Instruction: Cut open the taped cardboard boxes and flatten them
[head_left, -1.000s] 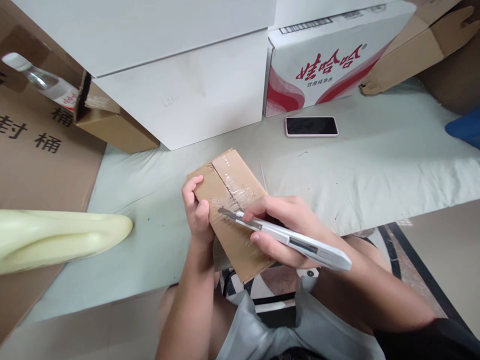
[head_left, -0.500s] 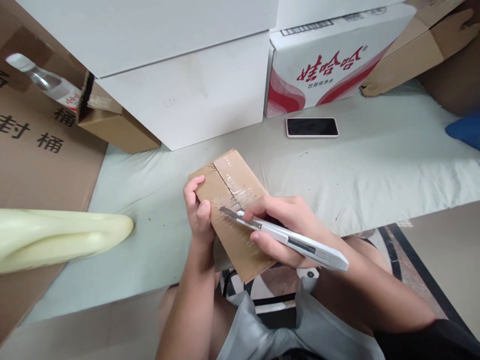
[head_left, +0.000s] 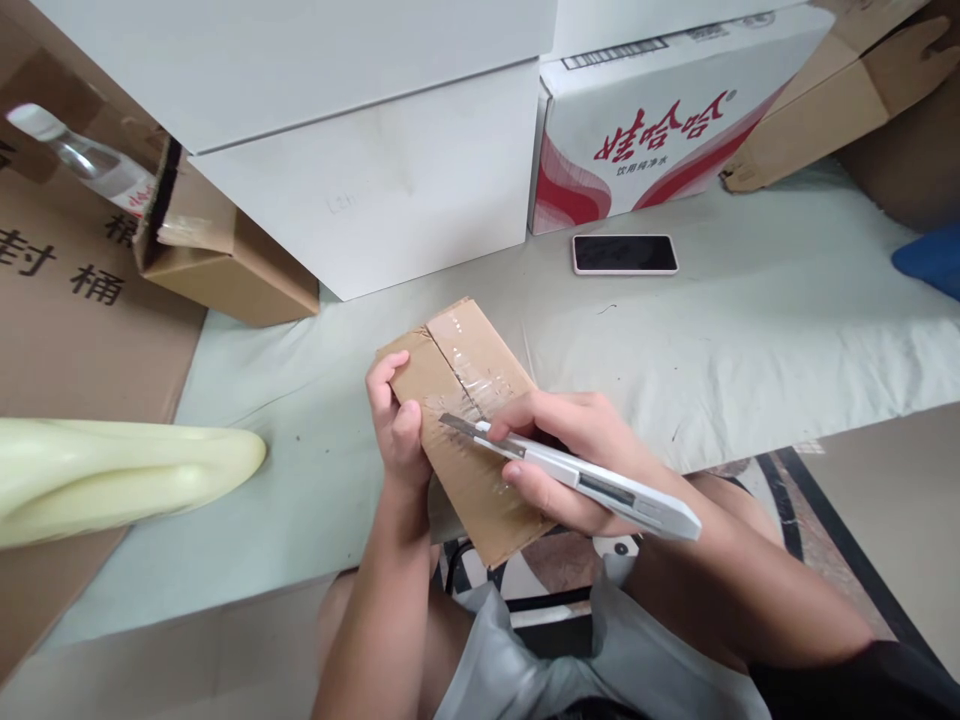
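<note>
A small cardboard box [head_left: 487,520] with clear tape over its top seam is tilted at the near edge of the cloth-covered surface. My left hand [head_left: 401,425] grips its left side, thumb and fingers at the edge. In my right hand [head_left: 570,450] is a white utility knife [head_left: 607,485] with its blade out. The blade lies over the box top, left of the seam and by the crinkled tape; whether it touches the cardboard I cannot tell. The far and lower sides of the box are hidden.
Behind stand white boxes [head_left: 420,190] and a red-and-white carton [head_left: 645,150]. A phone [head_left: 625,254] lies before the carton. At left are an open cardboard box [head_left: 247,265], a plastic bottle [head_left: 90,160] and a pale yellow object [head_left: 172,465]. A blue object [head_left: 930,260] is at right.
The open cardboard box at the left has shifted slightly left and toward me. Both hands, the knife and the small box stay almost where they were.
</note>
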